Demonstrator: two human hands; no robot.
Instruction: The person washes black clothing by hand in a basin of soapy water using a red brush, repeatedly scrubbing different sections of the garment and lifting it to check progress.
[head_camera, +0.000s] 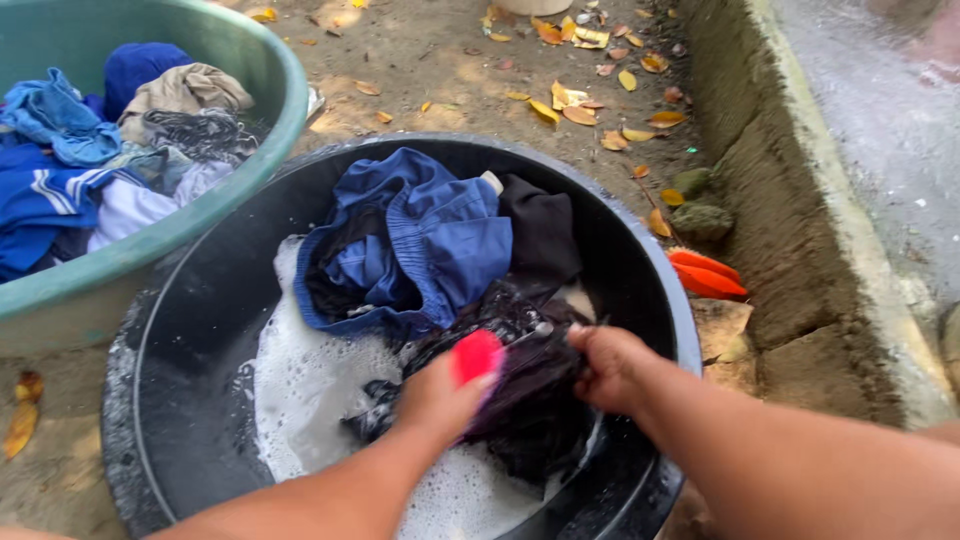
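left hand (437, 400): grips pink brush (476, 355) | right hand (610, 365): fist on dark wet cloth (535, 405), lower middle | best to pull cloth tight, scrub over black tub (190, 300)

Dirt ground (420, 60) bears black tub (640, 260), green basin (270, 100), leaves (575, 105).

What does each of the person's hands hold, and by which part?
The left hand grips a pink brush by its lower end. The right hand clutches a bunched edge of the dark wet garment.
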